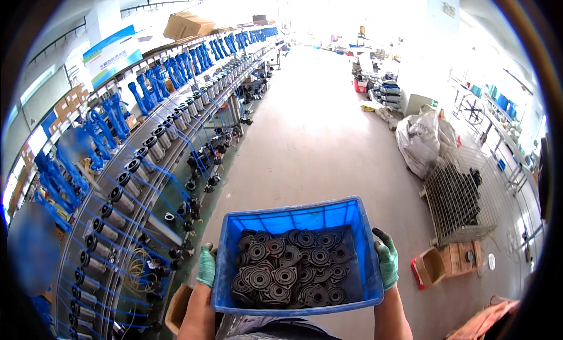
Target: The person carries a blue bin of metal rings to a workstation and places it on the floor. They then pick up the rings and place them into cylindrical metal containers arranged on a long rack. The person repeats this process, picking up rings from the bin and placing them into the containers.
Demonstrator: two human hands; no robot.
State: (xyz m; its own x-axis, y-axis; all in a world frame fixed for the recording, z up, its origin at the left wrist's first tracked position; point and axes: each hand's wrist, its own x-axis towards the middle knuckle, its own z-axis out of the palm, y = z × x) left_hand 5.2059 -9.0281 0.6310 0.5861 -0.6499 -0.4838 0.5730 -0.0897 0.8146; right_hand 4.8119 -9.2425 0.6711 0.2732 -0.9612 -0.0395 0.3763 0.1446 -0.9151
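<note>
Both gloved hands clamp a blue plastic crate (293, 220) at waist height: left hand (206, 266) on its left wall, right hand (386, 259) on its right. Filled with dark cast metal flanges (287, 269), it is probably heavy and rigid, best carried by the side walls with even grip. Left of it runs a long assembly line (146, 158) with blue hoses; a small cardboard box (177, 308) sits near the left elbow. Ahead lies open concrete floor (316, 140); a wire cage (460, 193) and sacks (419, 140) stand right.
</note>
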